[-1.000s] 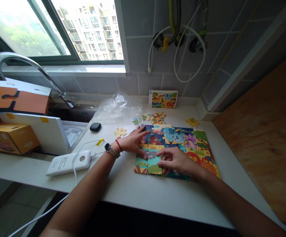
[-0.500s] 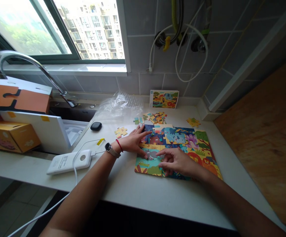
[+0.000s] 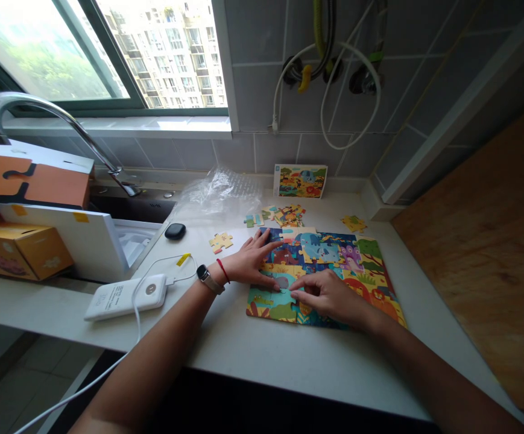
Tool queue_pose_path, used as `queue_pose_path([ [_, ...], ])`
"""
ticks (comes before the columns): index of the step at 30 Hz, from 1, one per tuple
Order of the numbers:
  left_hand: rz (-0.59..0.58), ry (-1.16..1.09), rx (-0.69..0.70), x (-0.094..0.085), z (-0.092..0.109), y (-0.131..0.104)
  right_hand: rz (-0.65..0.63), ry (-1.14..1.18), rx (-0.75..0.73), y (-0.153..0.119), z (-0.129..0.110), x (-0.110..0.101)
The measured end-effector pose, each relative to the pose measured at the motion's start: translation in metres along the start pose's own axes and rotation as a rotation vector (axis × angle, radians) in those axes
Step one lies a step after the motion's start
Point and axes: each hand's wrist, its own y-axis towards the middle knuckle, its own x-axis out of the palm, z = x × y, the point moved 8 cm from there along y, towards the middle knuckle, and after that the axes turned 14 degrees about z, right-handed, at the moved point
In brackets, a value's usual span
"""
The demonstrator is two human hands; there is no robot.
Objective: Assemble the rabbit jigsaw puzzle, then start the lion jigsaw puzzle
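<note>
A colourful animal jigsaw puzzle (image 3: 374,268) lies on the white counter, its pieces mostly joined. My left hand (image 3: 255,259) rests flat over its left side, fingers spread and the thumb on a piece with a grey animal (image 3: 281,282). From the right, my right hand (image 3: 322,292) reaches over the lower middle. Its thumb and forefinger pinch at the right edge of the grey-animal piece, close to the left thumb. The fingertips hide most of what is between them.
Loose pieces (image 3: 290,214) lie behind the puzzle, others at left (image 3: 220,242) and right (image 3: 354,223). A picture card (image 3: 301,181) leans on the wall beside clear plastic wrap (image 3: 219,196). Leftward are a black case (image 3: 175,231), a cabled white power bank (image 3: 126,296), boxes (image 3: 47,250) and a sink (image 3: 137,208).
My right forefinger has drawn back from the grey-animal piece and closed against the thumb. My left hand has shifted slightly right, its thumb sliding further onto the piece.
</note>
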Motion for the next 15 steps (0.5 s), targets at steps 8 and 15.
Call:
queue_pose_path([
  [8,0.016,-0.027,0.024,0.0025,-0.0026,0.0,-0.055,-0.091,-0.137,-0.0021,-0.0057,0.0025],
  [15,0.017,-0.035,0.004,0.0039,-0.0033,0.0004,-0.063,-0.062,-0.132,-0.0014,-0.0069,0.0031],
])
